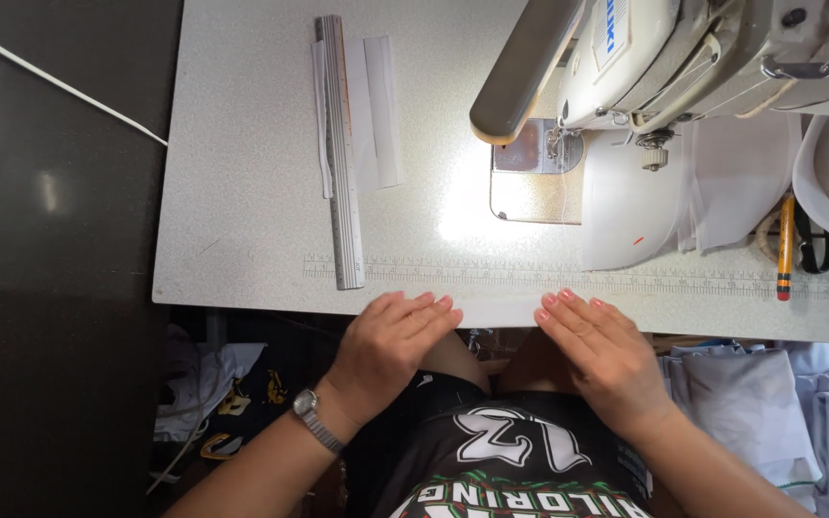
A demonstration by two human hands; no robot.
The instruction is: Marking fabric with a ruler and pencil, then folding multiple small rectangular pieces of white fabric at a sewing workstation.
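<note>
Left hand (390,343): I'm pressing it flat, fingers spread, on white strip (497,309).
Right hand (602,350): flat, touching strip too.
Ruler (341,153): lying beyond left hand.

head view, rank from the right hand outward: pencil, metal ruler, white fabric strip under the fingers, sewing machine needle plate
From the right hand:
1. White fabric strip, at the table's front edge, touching the fingertips.
2. Needle plate, up the table under the machine head, and pencil, off to the right: too close to call.
3. Metal ruler, far left, lying lengthwise away from the edge.
</note>
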